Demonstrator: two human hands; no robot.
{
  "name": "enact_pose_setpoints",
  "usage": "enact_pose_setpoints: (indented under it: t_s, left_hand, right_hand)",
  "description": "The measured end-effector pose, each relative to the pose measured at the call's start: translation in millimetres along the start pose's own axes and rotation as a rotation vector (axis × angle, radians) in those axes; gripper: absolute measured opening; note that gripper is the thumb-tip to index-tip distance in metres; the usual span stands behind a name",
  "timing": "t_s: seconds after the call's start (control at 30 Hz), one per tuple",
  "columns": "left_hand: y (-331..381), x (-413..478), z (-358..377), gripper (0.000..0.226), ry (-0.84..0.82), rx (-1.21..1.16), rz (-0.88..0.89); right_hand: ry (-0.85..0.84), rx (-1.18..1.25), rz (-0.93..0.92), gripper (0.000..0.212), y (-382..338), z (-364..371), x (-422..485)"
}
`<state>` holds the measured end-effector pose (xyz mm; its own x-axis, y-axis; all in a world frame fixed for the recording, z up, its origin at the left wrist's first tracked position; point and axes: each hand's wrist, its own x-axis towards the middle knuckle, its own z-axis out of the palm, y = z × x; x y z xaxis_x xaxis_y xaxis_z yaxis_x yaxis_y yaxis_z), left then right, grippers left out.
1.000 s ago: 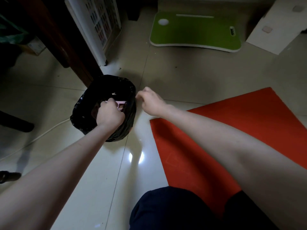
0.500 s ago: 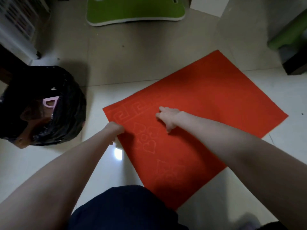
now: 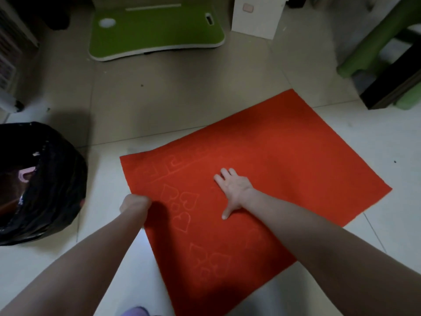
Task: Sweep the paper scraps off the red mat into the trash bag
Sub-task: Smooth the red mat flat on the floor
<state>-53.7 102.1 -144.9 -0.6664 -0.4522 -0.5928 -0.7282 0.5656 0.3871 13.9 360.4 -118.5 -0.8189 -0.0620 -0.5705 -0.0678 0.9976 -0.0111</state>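
The red mat lies flat on the tiled floor, with heart and key patterns pressed into its left part. I see no loose paper scraps on it. My right hand rests palm down on the mat's middle, fingers spread. My left hand is curled into a fist at the mat's left edge; its fingers are hidden, so I cannot tell if it grips anything. The black trash bag stands open on the floor to the left, apart from the mat. A pink object and small white bits show inside it.
A green lap desk lies on the floor at the back, with a white box to its right. A green stool and a dark piece of furniture stand at the far right. A white appliance is at the far left.
Both hands have left the trash bag's rim and come to the mat. The right hand now lies flat on the mat; the left fist sits at its left edge. My view has swung right.
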Motion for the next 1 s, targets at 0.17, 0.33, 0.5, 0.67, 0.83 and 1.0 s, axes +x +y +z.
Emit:
enact_pose_setpoints:
  t_s: [0.17, 0.33, 0.5, 0.67, 0.83, 1.0]
  left_hand:
    - [40, 22, -1, 0.025, 0.1, 0.181, 0.087]
    - [66, 35, 9, 0.037, 0.126, 0.327, 0.077]
    - [67, 40, 21, 0.045, 0.149, 0.391, 0.037]
    - [65, 40, 16, 0.038, 0.094, 0.501, 0.08]
    - [57, 38, 14, 0.035, 0.033, 0.496, 0.109]
    - [52, 29, 15, 0.036, 0.032, 0.478, 0.124]
  right_hand:
    - [0.038, 0.092, 0.07, 0.127, -5, 6, 2]
    - [0.047, 0.13, 0.113, 0.129, -5, 6, 12]
    - [0.044, 0.122, 0.121, 0.127, -3, 4, 18]
    - [0.002, 0.11, 0.119, 0.129, -3, 1, 15]
    - [-0.002, 0.089, 0.121, 0.128, -1, 2, 9]
    - [0.005, 0.091, 0.143, 0.128, -1, 10, 2]
